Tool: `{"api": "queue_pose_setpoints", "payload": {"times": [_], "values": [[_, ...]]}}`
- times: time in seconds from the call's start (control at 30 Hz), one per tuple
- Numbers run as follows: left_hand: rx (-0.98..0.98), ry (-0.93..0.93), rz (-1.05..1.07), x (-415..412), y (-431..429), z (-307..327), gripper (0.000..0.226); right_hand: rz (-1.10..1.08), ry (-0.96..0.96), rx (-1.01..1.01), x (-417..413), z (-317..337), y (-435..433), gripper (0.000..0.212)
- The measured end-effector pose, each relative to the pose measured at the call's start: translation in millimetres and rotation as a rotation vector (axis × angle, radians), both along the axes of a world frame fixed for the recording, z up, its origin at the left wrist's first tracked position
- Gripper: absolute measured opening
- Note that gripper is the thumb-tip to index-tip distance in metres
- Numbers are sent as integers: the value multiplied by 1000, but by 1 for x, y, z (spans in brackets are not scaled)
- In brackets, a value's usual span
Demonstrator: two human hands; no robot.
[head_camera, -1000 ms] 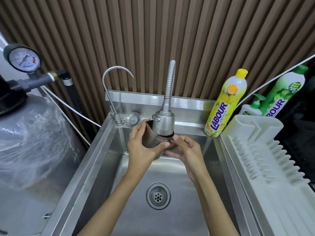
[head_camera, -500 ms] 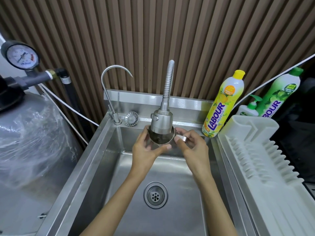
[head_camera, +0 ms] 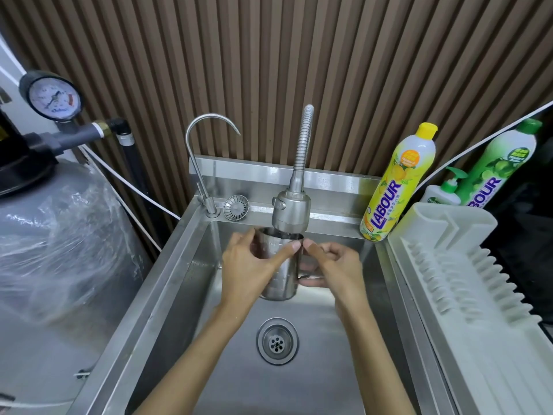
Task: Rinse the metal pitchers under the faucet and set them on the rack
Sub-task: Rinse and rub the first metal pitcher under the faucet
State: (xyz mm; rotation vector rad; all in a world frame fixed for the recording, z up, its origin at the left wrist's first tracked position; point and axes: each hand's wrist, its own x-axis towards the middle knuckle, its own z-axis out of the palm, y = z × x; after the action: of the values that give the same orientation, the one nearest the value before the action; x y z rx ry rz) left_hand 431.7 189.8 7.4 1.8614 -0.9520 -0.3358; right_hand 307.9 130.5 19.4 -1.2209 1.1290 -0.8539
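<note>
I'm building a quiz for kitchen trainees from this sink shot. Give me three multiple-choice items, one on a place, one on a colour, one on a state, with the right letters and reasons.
1. Where is the metal pitcher?
A. On the drying rack
B. Held under the faucet head, above the sink basin
C. Lying over the drain

2. What colour is the cap of the bottle nearest the faucet?
A. Yellow
B. Red
C. Black

3. What is on the drying rack?
A. Two pitchers
B. A stack of plates
C. Nothing that shows

Answers:
1 B: the left hand wraps the pitcher's body and the right hand is at its handle side, just below the faucet head, above the sink.
2 A: the Labour bottle has a yellow cap.
3 C: the white drying rack shows only bare ribs.
</note>
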Motion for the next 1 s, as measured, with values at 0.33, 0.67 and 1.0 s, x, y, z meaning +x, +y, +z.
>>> {"api": "queue_pose_setpoints", "payload": {"times": [0.33,0.67,1.0], "values": [[-224,534,-222,-13,-21,-15,64,-5,58,-324,-13,5,-11,28],[-192,101,-21,-7,-8,8,77,73,-257,75,5,-19,-9,19],[-94,405,-216,0,-10,-14,52,-167,381,-321,-3,7,-3,28]]}}
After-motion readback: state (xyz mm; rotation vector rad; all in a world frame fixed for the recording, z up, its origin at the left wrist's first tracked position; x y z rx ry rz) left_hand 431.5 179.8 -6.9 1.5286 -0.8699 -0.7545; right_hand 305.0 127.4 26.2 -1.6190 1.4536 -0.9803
